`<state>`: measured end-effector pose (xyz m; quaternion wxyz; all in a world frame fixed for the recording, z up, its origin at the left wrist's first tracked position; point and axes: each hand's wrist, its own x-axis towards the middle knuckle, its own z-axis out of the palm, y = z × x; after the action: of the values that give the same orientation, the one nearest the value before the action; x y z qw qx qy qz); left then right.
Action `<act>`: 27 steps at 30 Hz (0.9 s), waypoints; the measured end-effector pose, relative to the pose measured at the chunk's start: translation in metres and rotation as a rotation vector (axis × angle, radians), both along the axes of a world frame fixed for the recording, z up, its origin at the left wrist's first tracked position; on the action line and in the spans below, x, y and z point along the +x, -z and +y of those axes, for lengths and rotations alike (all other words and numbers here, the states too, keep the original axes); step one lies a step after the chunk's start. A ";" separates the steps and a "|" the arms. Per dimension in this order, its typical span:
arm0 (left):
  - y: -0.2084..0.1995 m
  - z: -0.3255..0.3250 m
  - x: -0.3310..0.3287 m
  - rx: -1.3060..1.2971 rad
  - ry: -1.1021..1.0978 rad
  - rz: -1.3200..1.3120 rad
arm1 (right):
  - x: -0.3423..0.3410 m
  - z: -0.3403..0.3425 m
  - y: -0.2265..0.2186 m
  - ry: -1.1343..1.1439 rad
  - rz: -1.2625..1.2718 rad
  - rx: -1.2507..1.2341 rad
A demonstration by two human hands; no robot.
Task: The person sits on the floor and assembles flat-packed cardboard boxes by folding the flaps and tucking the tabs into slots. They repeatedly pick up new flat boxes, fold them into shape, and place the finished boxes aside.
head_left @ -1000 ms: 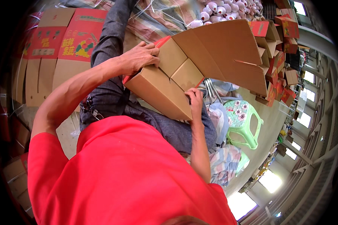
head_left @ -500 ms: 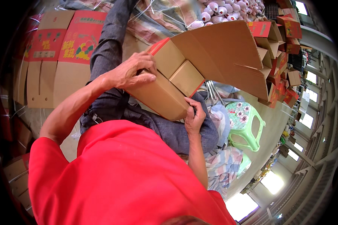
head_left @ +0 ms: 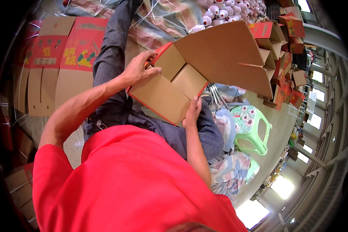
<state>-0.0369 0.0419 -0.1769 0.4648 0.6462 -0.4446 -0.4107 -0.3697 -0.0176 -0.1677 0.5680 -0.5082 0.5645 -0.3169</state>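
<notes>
A cardboard box (head_left: 187, 83), brown inside and red outside, rests tilted across my legs. One long brown panel (head_left: 224, 54) of it stands out to the far right, with a torn slit near its end. My left hand (head_left: 141, 69) grips the box's left edge, thumb on the brown inner face and fingers over the red side. At the near right edge, my right hand (head_left: 192, 112) holds the rim, fingertips at the edge and palm against the outside. A broad brown flap (head_left: 162, 94) lies between the hands. The box's underside is hidden.
Flattened red and brown cartons (head_left: 79, 50) lie at the left. Fruit in pink foam nets (head_left: 228, 11) is heaped at the far side. Folded-open boxes (head_left: 276, 54) pile up at the right, near a green plastic stool (head_left: 253, 129) and striped sheeting (head_left: 232, 170).
The near flap has tipped inward and now lies flatter and wider across the box. My left hand has shifted a little left; my right fingers have moved up to the rim.
</notes>
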 end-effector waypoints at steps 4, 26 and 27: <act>-0.045 0.003 0.013 -0.179 -0.081 -0.417 | 0.008 0.022 -0.034 -0.088 -0.134 0.046; -0.155 0.029 -0.013 0.209 0.041 0.850 | 0.003 0.028 -0.027 -0.176 -0.009 -0.100; -0.156 0.038 -0.017 0.243 -0.081 0.955 | 0.002 0.027 -0.025 -0.197 0.004 -0.115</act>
<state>-0.0542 0.0801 -0.0205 0.5537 0.4521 -0.1051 -0.6913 -0.3672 0.0094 -0.1428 0.5651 -0.5937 0.4939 -0.2901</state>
